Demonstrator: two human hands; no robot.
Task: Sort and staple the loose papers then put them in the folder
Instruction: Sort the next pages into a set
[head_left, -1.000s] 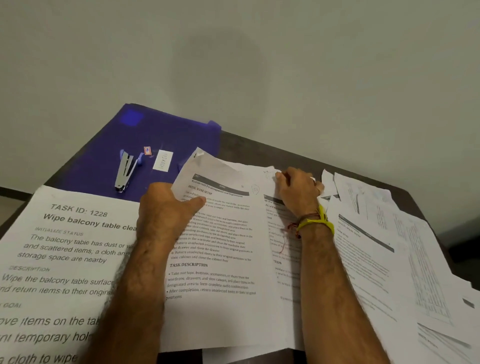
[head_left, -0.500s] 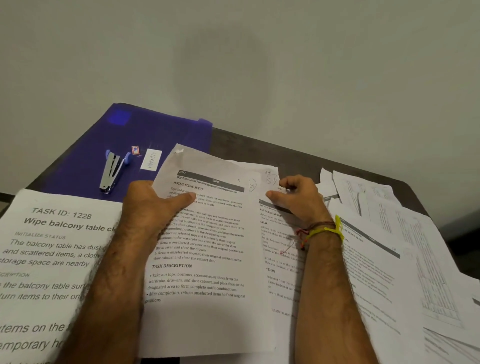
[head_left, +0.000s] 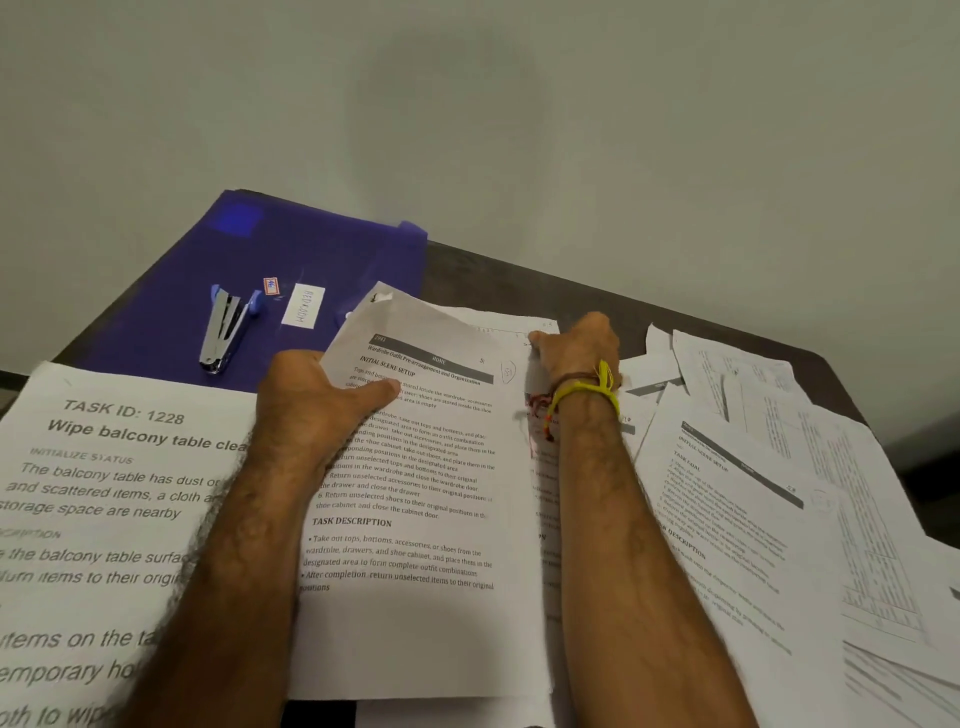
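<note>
We hold the wardrobe-outfit sheet (head_left: 415, 519) with the left hand (head_left: 311, 410), thumb pinched over its left edge and the sheet lifted at its top corner. The right hand (head_left: 576, 348) rests at about 2 o'clock from that sheet, fingers curled onto the top edge of the underlying page (head_left: 519, 327); whether it pinches the edge or only presses it we cannot tell.

To sort well, we read the header bar and the circled number at the sheet's top right, then match them against the pages below before squaring edges. We keep the thumb clear of the top-left corner, where a staple would most likely go.

The loose papers (head_left: 753, 493) fan out at 3 o'clock, one large-print sheet (head_left: 104, 493) at 9 o'clock. The blue folder (head_left: 322, 249) lies closed at 11 o'clock; nothing is filed in it, as far as we can see. The stapler (head_left: 223, 330) lies on its cover.
</note>
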